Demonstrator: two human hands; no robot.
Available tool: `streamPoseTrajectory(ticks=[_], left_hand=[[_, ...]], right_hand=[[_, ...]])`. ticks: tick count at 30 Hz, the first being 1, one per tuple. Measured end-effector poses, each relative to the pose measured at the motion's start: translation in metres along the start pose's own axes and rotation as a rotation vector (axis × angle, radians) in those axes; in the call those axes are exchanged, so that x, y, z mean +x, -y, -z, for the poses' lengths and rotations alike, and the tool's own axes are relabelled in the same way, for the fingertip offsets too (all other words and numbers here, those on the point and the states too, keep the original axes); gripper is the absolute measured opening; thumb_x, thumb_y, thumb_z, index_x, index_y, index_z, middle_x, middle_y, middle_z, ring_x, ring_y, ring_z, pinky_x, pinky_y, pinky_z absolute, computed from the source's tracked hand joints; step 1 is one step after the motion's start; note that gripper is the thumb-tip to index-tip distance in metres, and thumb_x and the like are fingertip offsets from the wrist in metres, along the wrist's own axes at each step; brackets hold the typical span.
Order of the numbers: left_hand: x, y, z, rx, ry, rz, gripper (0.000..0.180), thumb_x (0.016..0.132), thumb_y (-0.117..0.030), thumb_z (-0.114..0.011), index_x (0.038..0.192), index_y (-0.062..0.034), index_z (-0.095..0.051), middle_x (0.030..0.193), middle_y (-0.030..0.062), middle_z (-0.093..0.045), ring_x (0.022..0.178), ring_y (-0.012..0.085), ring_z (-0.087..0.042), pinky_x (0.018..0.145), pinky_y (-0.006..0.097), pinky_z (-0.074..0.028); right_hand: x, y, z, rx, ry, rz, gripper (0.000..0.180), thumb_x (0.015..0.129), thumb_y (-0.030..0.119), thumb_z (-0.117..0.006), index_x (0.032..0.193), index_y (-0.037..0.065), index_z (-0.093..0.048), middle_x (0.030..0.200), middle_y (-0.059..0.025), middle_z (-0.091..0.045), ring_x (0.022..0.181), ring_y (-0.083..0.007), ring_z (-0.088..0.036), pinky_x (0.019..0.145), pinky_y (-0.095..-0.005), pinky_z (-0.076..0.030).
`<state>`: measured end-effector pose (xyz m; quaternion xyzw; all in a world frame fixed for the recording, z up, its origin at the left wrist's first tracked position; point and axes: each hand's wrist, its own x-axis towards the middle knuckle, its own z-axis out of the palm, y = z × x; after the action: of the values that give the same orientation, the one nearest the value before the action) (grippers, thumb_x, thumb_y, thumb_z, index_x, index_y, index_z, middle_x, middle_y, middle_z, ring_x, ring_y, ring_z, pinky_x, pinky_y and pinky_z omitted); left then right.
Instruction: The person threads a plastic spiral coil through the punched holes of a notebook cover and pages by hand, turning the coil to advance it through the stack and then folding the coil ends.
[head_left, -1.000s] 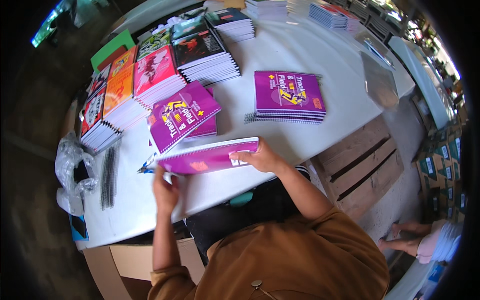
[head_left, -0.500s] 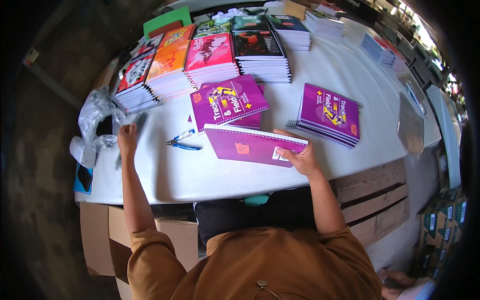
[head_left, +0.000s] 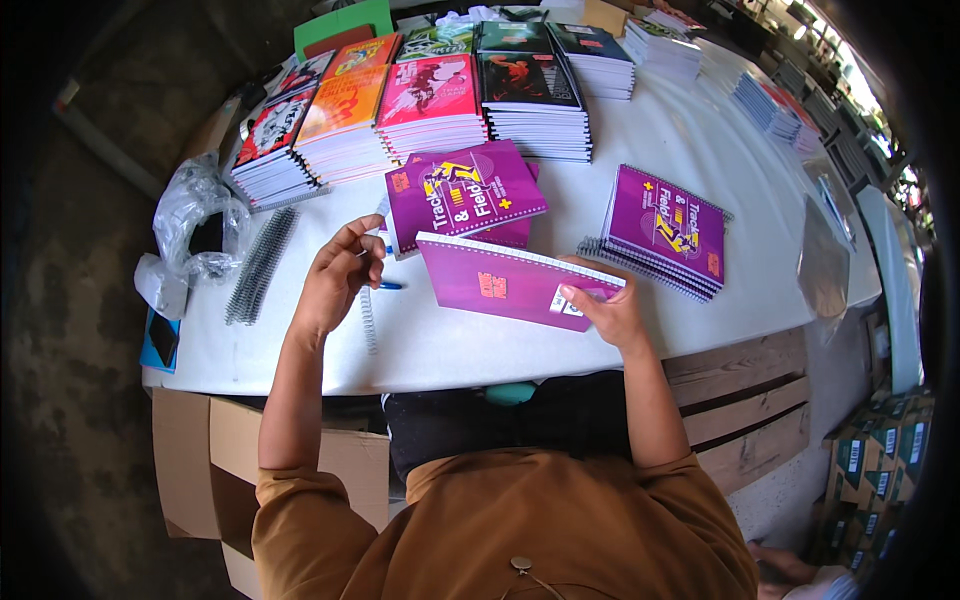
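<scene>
My right hand (head_left: 612,312) grips a purple notebook (head_left: 480,285) by its right end, thumb on the cover. The notebook is tilted, its upper long edge showing a row of punched holes and white pages. My left hand (head_left: 342,275) is closed on a thin spiral binding coil (head_left: 369,325), which hangs below the fingers, left of the notebook. Behind my left hand, blue-handled pliers (head_left: 390,286) are mostly hidden. More purple notebooks (head_left: 465,195) lie loosely stacked just beyond the held one. A bundle of grey spiral coils (head_left: 262,268) rests on the table to the left.
At the right stands a stack of coil-bound purple notebooks (head_left: 665,230). Stacks of colourful books (head_left: 430,100) line the far side of the white table (head_left: 700,130). Crumpled clear plastic (head_left: 195,225) sits at the left edge. An open cardboard box (head_left: 185,460) is below.
My left hand has moved right from the coil bundle with a single coil, toward the held notebook. My right hand keeps the notebook in nearly the same place.
</scene>
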<state>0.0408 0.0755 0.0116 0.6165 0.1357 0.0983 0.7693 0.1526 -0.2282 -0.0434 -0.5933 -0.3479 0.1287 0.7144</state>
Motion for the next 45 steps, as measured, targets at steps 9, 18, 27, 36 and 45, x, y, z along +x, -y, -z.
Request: streamPoseTrajectory(ticks=[9, 18, 27, 36, 45], left_hand=[[-0.009, -0.001, -0.016, 0.607, 0.129, -0.153, 0.026, 0.090, -0.021, -0.039, 0.094, -0.0005, -0.055, 0.074, 0.0014, -0.049, 0.066, 0.0087, -0.041, 0.062, 0.022, -0.037], [0.001, -0.002, -0.017, 0.758, 0.116, -0.096, 0.044, 0.095, -0.041, -0.043, 0.082, -0.0006, -0.056, 0.062, 0.0019, -0.048, 0.058, 0.0107, -0.038, 0.056, 0.024, -0.036], [0.015, -0.012, 0.005, -0.150, 0.350, 0.646, 0.040, 0.093, -0.044, -0.043, 0.071, -0.0111, -0.046, 0.047, -0.0087, -0.028, 0.037, 0.0034, -0.019, 0.035, 0.019, -0.017], [0.005, -0.030, -0.017, 0.716, 0.252, -0.136, 0.022, 0.084, -0.024, -0.064, 0.094, -0.0049, -0.060, 0.086, 0.0032, -0.061, 0.079, 0.0124, -0.057, 0.074, 0.025, -0.043], [-0.014, -0.048, -0.045, 1.529, 0.166, -0.599, 0.027, 0.072, -0.014, -0.071, 0.094, -0.0064, -0.059, 0.102, 0.0098, -0.057, 0.103, 0.0286, -0.051, 0.085, 0.039, -0.038]], right_hand=[[-0.001, -0.003, -0.002, -0.019, -0.039, -0.033, 0.028, 0.084, 0.004, -0.062, 0.112, 0.001, -0.061, 0.097, -0.0036, -0.065, 0.085, -0.0062, -0.055, 0.077, -0.0218, -0.047], [-0.003, -0.001, -0.003, -0.048, -0.026, -0.003, 0.028, 0.085, 0.006, -0.061, 0.113, 0.002, -0.061, 0.097, -0.0026, -0.065, 0.084, -0.0057, -0.054, 0.076, -0.0214, -0.046], [0.002, -0.008, -0.002, -0.024, 0.129, 0.238, 0.033, 0.077, -0.008, -0.059, 0.110, 0.000, -0.062, 0.108, -0.0162, -0.063, 0.102, -0.0230, -0.060, 0.086, -0.0276, -0.047], [-0.009, 0.006, -0.003, -0.019, -0.011, -0.031, 0.026, 0.080, -0.002, -0.062, 0.106, -0.003, -0.062, 0.098, -0.0090, -0.066, 0.089, -0.0125, -0.060, 0.079, -0.0245, -0.047], [-0.009, 0.008, -0.010, -0.265, 0.062, 0.088, 0.028, 0.081, -0.003, -0.057, 0.109, 0.002, -0.063, 0.088, -0.0091, -0.068, 0.069, -0.0086, -0.057, 0.064, -0.0222, -0.047]])
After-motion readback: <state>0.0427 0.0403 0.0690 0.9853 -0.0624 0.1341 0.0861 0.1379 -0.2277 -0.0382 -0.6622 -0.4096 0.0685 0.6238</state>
